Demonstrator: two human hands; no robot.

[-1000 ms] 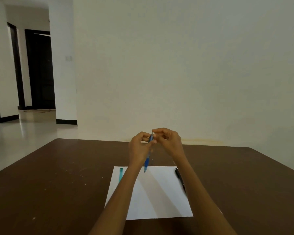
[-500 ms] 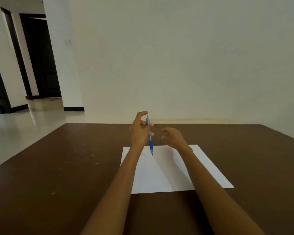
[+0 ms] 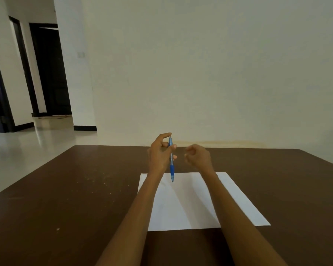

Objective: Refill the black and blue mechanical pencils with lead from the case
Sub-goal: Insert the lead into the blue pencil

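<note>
The blue pencil (image 3: 171, 160), translucent with a darker grip, hangs tip-down in the left hand (image 3: 160, 153), above white paper (image 3: 190, 204) on the brown tabletop (image 3: 65, 198). Right hand (image 3: 197, 155) is curled, holding nothing visible.

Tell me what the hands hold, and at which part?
The left hand holds the blue pencil by its upper barrel, tip down. The right hand seems empty.
</note>
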